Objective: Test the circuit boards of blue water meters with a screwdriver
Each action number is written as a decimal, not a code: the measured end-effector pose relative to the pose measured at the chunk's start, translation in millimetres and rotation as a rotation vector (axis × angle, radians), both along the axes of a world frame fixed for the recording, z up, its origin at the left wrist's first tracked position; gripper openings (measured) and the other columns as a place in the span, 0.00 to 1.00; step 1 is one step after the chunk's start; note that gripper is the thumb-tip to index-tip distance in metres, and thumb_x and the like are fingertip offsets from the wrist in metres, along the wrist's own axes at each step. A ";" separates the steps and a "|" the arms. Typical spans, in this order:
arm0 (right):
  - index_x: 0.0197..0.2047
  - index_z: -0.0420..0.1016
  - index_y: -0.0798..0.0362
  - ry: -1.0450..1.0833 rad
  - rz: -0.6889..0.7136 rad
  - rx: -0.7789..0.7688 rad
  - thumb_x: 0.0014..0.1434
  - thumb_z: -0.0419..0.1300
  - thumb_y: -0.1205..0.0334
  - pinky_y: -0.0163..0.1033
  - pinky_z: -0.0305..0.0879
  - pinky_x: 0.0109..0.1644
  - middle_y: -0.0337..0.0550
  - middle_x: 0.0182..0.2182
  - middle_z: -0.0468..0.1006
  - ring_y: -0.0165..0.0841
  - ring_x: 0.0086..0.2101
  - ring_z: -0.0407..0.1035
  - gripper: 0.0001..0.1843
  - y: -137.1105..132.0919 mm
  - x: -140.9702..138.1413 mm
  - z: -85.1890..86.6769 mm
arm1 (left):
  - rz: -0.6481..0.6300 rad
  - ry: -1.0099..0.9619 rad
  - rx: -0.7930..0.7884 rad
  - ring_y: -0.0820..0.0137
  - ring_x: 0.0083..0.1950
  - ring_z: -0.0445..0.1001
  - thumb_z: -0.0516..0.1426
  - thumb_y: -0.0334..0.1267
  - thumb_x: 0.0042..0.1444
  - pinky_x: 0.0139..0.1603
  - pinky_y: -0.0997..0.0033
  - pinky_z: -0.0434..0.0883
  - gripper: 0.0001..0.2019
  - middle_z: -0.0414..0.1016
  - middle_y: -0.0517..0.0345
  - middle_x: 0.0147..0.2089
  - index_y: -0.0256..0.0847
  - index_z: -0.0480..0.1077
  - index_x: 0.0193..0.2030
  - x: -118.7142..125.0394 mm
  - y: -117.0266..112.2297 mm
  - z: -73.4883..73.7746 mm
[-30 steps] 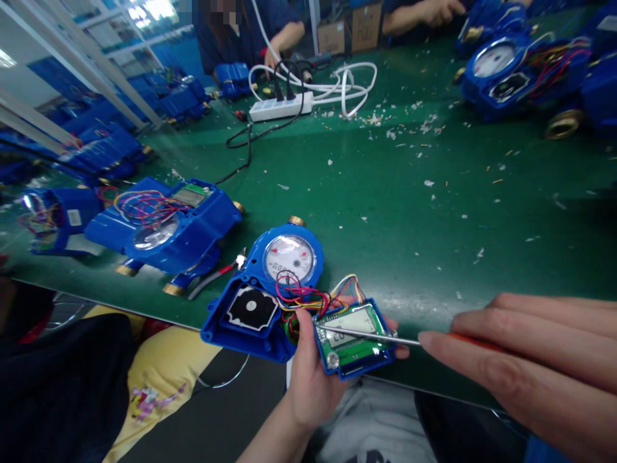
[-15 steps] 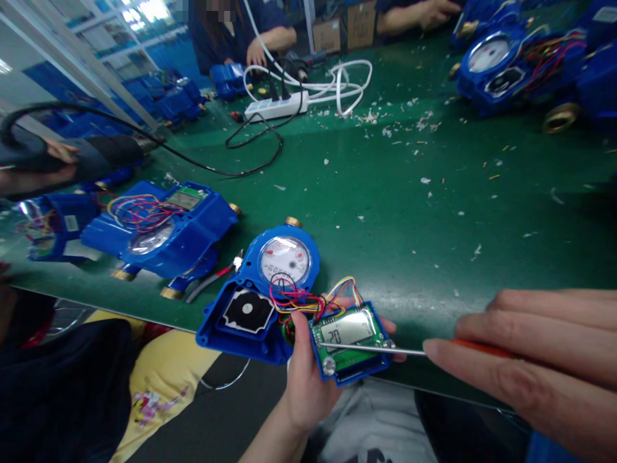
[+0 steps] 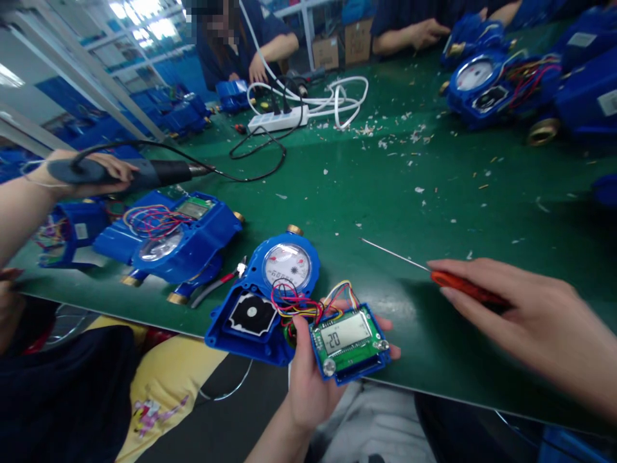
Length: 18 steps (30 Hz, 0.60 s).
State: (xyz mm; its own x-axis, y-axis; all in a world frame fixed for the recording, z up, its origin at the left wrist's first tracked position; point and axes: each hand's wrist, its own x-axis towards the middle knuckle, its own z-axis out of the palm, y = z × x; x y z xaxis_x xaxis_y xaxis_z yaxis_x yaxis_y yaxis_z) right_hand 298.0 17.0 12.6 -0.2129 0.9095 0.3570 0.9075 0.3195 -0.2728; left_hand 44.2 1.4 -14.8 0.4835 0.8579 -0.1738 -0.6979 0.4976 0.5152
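My left hand (image 3: 308,379) is closed around a blue-framed circuit board with a display (image 3: 345,333), its thumb on the left edge and fingertips showing at the right. The display is lit with digits. Coloured wires (image 3: 299,307) run from the board to an opened blue water meter (image 3: 288,262) on the table edge, whose round dial faces up and whose lower housing (image 3: 250,314) lies uncovered. Off to the right, my right hand (image 3: 515,308) grips the orange handle of a screwdriver (image 3: 457,286). Its thin shaft points up and left, apart from the board.
Left of my meter lie pliers (image 3: 216,281) and another wired meter (image 3: 178,241). A co-worker's hand holds a heat gun (image 3: 144,175) over that side. A white power strip (image 3: 277,119) with cables sits farther back. More meters (image 3: 477,83) stand at the right, and scraps litter the green table (image 3: 385,193).
The screwdriver tip has left the board, and my right hand has moved away to the right, still holding it. The co-worker's heat gun has come farther into view at the left.
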 end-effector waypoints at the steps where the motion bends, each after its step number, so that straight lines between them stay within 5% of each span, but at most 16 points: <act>1: 0.49 0.75 0.51 -0.019 0.028 0.003 0.70 0.45 0.52 0.41 0.74 0.39 0.41 0.40 0.79 0.34 0.37 0.74 0.21 2.6 -4.0 -8.2 | 0.010 0.004 0.000 0.55 0.48 0.80 0.45 0.59 0.63 0.54 0.54 0.70 0.27 0.81 0.44 0.50 0.43 0.74 0.52 0.2 -0.5 -1.3; 4: 0.52 0.74 0.53 -0.063 0.001 0.049 0.69 0.46 0.56 0.55 0.70 0.41 0.48 0.45 0.76 0.45 0.42 0.71 0.19 3.2 -16.9 -23.5 | 0.082 0.029 -0.028 0.56 0.51 0.79 0.48 0.59 0.62 0.61 0.55 0.66 0.26 0.80 0.45 0.53 0.44 0.73 0.55 0.7 -3.8 -7.0; 7: 0.53 0.73 0.49 0.165 -0.006 0.011 0.68 0.51 0.55 0.54 0.67 0.47 0.47 0.49 0.74 0.45 0.47 0.68 0.16 -11.1 -34.0 -23.8 | 0.135 0.060 -0.040 0.56 0.61 0.72 0.50 0.59 0.61 0.69 0.54 0.57 0.29 0.77 0.47 0.57 0.46 0.68 0.62 2.1 -8.4 -12.3; 10: 0.60 0.67 0.46 0.623 0.046 -0.273 0.69 0.51 0.50 0.42 0.70 0.46 0.46 0.47 0.75 0.36 0.44 0.71 0.20 -32.5 -59.4 -21.0 | 0.157 0.064 -0.027 0.59 0.71 0.59 0.52 0.59 0.60 0.73 0.59 0.49 0.30 0.69 0.54 0.66 0.51 0.61 0.67 4.9 -10.9 -16.5; 14: 0.72 0.45 0.49 1.206 0.208 -0.785 0.65 0.48 0.33 0.40 0.69 0.45 0.53 0.56 0.69 0.37 0.43 0.71 0.42 -44.1 -97.3 -32.1 | 0.104 0.046 -0.016 0.55 0.73 0.53 0.54 0.63 0.56 0.72 0.55 0.54 0.31 0.66 0.56 0.68 0.52 0.66 0.63 5.0 -8.4 -22.1; 18: 0.70 0.48 0.52 1.468 0.137 -0.828 0.54 0.60 0.29 0.38 0.68 0.40 0.54 0.53 0.70 0.36 0.39 0.71 0.53 -29.4 -122.7 -55.8 | 0.034 0.297 0.122 0.54 0.71 0.57 0.54 0.59 0.59 0.70 0.53 0.57 0.27 0.70 0.54 0.64 0.51 0.69 0.61 -13.2 -8.8 -21.1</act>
